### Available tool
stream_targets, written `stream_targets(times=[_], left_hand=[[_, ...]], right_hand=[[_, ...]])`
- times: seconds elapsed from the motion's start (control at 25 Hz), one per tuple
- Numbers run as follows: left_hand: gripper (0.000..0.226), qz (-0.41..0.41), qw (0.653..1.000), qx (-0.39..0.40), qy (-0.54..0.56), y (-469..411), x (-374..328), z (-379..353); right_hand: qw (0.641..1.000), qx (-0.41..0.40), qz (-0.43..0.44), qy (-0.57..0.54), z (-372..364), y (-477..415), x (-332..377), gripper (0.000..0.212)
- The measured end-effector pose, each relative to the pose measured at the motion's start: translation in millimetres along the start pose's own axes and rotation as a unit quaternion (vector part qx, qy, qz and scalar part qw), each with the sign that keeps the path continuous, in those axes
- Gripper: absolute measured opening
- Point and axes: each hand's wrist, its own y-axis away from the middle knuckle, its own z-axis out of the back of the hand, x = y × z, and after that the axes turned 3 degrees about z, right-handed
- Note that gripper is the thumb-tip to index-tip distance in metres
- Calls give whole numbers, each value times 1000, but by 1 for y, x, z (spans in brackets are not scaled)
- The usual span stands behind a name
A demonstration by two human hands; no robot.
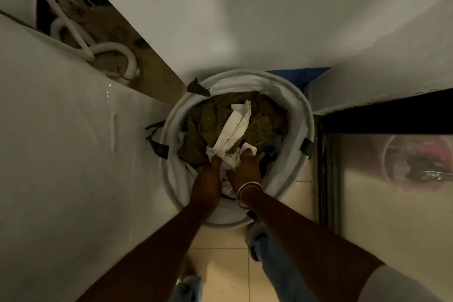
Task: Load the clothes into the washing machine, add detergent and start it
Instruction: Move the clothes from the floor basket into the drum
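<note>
A round white laundry basket (pixel 297 103) stands on the floor straight below me, full of clothes. An olive-brown garment (pixel 206 127) fills most of it, and a crumpled white cloth (pixel 235 127) lies across the top. Both my hands reach down into the basket. My left hand (pixel 208 179) and my right hand (pixel 246 169), which wears bangles at the wrist, are each closed on the near end of the white cloth. The white top of the washing machine (pixel 61 154) runs along my left.
White hoses (pixel 115 49) coil behind the machine at the upper left. A white wall fills the top of the view. A dark-framed reflective panel (pixel 392 179) stands at the right. My jeans-clad legs (pixel 272 260) stand on beige floor tiles (pixel 220 257).
</note>
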Motion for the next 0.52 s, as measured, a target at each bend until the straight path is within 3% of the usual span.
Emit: stream_targets(times=[0.12,0.24,0.36,0.52], left_hand=[[42,-24,993,-64,96,12,-18,42],[11,-21,981,-129,146,36,-55,104],[15,-10,966,-159,201,72,-87,169],[10,-29,942,-218,252,139,-121,250]], right_hand=[[999,-30,23,-32,20,42,31,69],[984,-113,54,-127,49,90,77,44],[959,-181,92,-197,87,144,128,24],[922,-237,165,-258,132,232,190,26]])
